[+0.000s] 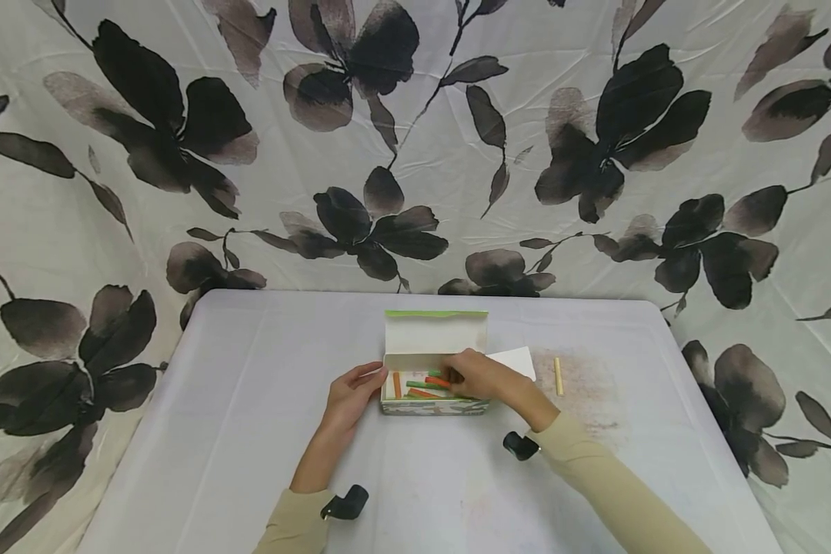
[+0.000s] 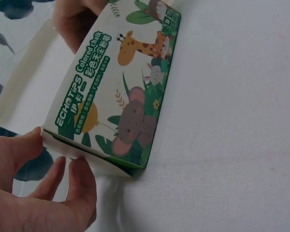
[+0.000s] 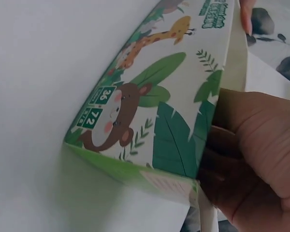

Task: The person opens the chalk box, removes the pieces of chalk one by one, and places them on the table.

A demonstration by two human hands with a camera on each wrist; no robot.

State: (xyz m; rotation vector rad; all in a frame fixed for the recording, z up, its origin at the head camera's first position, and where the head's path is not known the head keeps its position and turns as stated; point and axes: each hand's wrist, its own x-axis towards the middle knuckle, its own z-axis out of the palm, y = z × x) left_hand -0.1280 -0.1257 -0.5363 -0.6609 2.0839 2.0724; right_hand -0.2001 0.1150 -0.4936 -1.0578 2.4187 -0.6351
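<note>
A colored chalk box, printed with animals and leaves, stands with its lid raised at the back. Inside lie several sticks, among them an orange chalk and a green chalk. At the box's left end, my left hand grips the edge, thumb on the upper corner and bent fingers against the end flap. My right hand reaches into the box's right side beside an orange-red chalk. The front wall hides those fingertips, so I cannot tell what they hold.
A pale yellow chalk stick lies on the white-covered table, right of the box. Reddish-brown dust marks the cloth around it. A white flap or card juts out by the box. Floral fabric hangs behind.
</note>
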